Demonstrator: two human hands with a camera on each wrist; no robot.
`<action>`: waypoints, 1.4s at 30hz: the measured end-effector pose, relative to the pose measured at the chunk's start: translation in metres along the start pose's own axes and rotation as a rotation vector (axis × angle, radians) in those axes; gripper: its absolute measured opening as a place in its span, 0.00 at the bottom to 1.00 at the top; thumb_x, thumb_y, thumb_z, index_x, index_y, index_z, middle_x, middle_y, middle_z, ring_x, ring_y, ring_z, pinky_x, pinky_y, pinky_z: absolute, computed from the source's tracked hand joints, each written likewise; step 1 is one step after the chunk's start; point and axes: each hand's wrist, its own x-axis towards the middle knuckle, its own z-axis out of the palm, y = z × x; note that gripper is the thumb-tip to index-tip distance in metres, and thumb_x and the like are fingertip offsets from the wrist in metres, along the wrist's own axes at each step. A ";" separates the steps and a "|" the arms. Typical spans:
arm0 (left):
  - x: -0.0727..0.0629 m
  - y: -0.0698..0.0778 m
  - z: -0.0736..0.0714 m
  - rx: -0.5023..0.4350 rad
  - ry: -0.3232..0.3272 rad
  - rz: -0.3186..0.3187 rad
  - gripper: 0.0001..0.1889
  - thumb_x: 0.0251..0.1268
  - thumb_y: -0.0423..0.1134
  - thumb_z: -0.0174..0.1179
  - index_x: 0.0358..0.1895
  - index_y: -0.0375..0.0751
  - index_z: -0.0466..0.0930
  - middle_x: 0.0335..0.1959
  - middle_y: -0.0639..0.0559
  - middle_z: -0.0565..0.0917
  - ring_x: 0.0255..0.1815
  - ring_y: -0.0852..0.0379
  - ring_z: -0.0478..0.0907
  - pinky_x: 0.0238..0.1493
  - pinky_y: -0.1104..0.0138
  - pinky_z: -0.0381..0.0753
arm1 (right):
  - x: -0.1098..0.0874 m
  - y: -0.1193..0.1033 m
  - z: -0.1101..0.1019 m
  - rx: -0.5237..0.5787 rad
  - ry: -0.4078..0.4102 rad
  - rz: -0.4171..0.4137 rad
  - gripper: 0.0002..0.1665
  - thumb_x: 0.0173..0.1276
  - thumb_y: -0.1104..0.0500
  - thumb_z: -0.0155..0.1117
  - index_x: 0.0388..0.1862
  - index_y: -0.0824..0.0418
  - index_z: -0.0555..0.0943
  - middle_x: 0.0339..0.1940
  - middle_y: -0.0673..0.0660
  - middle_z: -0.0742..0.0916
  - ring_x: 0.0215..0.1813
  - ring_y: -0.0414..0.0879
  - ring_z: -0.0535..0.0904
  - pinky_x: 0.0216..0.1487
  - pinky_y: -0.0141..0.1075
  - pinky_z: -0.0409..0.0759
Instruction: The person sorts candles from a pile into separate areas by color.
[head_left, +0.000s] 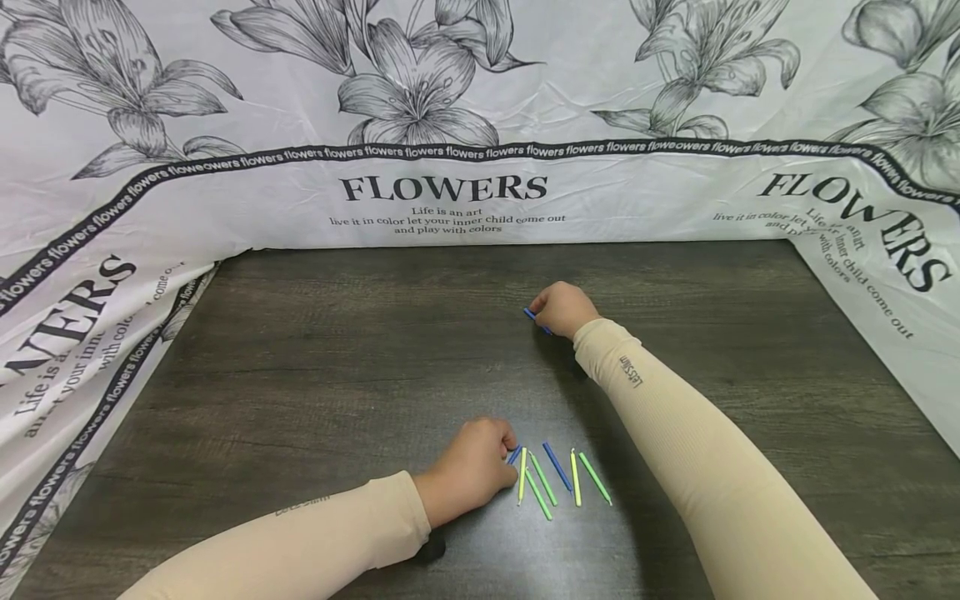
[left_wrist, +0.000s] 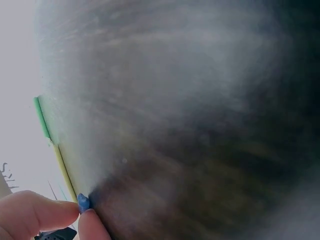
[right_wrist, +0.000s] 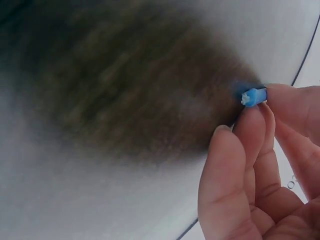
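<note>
My right hand [head_left: 566, 310] is over the far part of the table, pinching a thin blue candle [right_wrist: 256, 97] between thumb and fingertips. Nearer to me, my left hand [head_left: 476, 462] pinches another blue candle [left_wrist: 83, 203], mostly covered by the fingers. Just right of that hand lie a yellow candle [head_left: 522, 479] and two green candles [head_left: 543, 479]. Further right come a third blue candle [head_left: 557, 467], a second yellow candle [head_left: 575, 480] and one more green candle [head_left: 595, 478], all lying flat and slanted.
The dark wood-grain table [head_left: 337, 333] reaches back to a white flower-printed cloth [head_left: 450, 225], which also hangs along the left and right sides. A small black object [head_left: 432, 547] shows below my left wrist.
</note>
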 end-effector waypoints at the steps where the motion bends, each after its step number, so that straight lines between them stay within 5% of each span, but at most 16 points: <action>1: 0.000 0.000 0.000 0.001 0.001 0.000 0.09 0.46 0.22 0.62 0.33 0.33 0.78 0.25 0.52 0.72 0.28 0.57 0.67 0.29 0.67 0.69 | 0.000 0.000 0.000 0.001 -0.001 0.001 0.16 0.66 0.65 0.61 0.52 0.64 0.83 0.53 0.61 0.85 0.48 0.53 0.83 0.49 0.44 0.80; 21: -0.001 0.001 0.001 0.041 0.022 0.013 0.09 0.46 0.22 0.64 0.31 0.34 0.77 0.24 0.53 0.71 0.27 0.58 0.67 0.29 0.68 0.69 | -0.001 -0.002 -0.001 -0.003 -0.003 -0.011 0.17 0.65 0.65 0.62 0.52 0.65 0.83 0.54 0.62 0.84 0.49 0.55 0.82 0.50 0.45 0.80; 42: -0.002 0.002 0.002 0.089 0.032 0.050 0.09 0.46 0.23 0.64 0.31 0.35 0.76 0.23 0.54 0.70 0.26 0.59 0.66 0.28 0.68 0.68 | -0.042 0.000 -0.011 -0.024 0.091 -0.124 0.18 0.67 0.63 0.61 0.55 0.66 0.80 0.51 0.63 0.84 0.50 0.57 0.81 0.51 0.48 0.78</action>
